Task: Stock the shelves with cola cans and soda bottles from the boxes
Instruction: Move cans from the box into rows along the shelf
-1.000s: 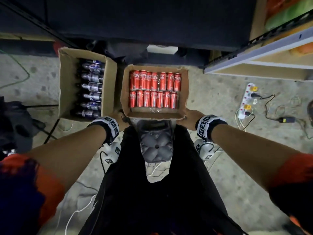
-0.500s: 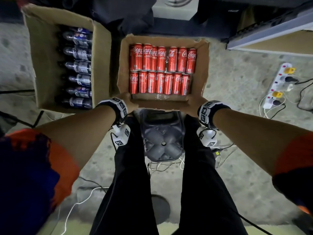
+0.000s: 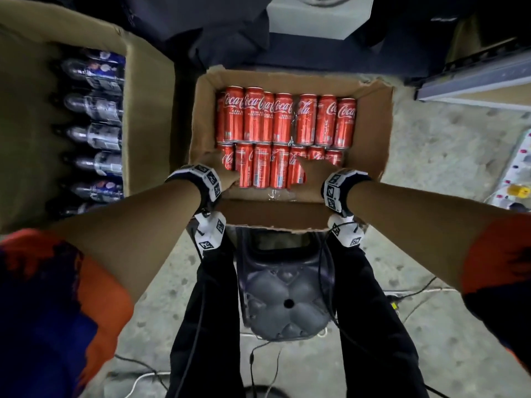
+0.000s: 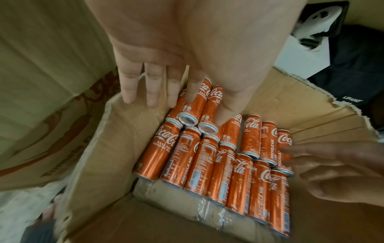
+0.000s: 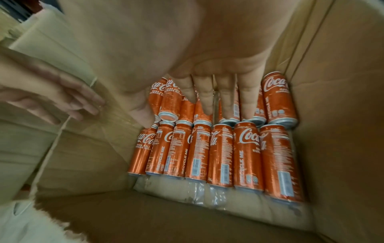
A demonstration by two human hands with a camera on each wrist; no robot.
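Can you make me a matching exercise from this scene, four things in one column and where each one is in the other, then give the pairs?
Things
1. cola cans
2. soda bottles
3. left hand
4. right hand

Places
A. lying in the box on the left
B. over the near row's right part
C. lying in two rows in the middle box
D. at the near row's left end

Pairs: 1-C, 2-A, 3-D, 4-B

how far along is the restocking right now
Nothing looks shelved yet. The cola cans lie in two full-looking rows in their box, and the soda bottles fill theirs. In hand: left hand and right hand reach over the near row, fingers straight, gripping nothing. Every can and bottle remains.
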